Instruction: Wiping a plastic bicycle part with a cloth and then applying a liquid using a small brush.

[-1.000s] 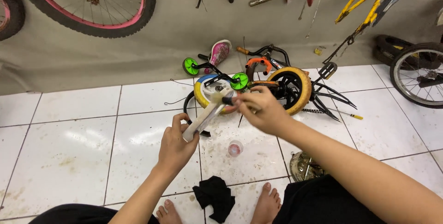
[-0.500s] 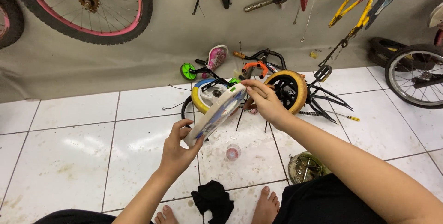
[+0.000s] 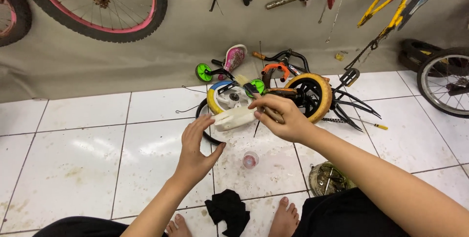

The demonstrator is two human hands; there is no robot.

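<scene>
My right hand (image 3: 282, 116) grips one end of a long white plastic cover (image 3: 233, 118) and holds it level above the tiled floor; a thin brush-like stick with a black tip (image 3: 251, 89) also pokes out of that fist. My left hand (image 3: 195, 150) hovers just below and left of the cover with its fingers spread, holding nothing. Right behind the cover lies a heap of small-bicycle parts: a yellow-tyred wheel (image 3: 313, 96), a white-and-blue wheel (image 3: 225, 99), green training wheels (image 3: 203, 72) and a pink saddle (image 3: 234, 57).
On the floor sit a small cup (image 3: 250, 159), a black cloth (image 3: 228, 210), a round tin of small parts (image 3: 326, 178) and a screwdriver (image 3: 375, 125). My bare feet (image 3: 283, 216) are at the bottom. A large wheel (image 3: 97, 2) hangs on the wall; another wheel (image 3: 444, 82) stands right.
My left hand has let go of the cover's lower end and opened. The right hand has swung the cover from tilted upright to level.
</scene>
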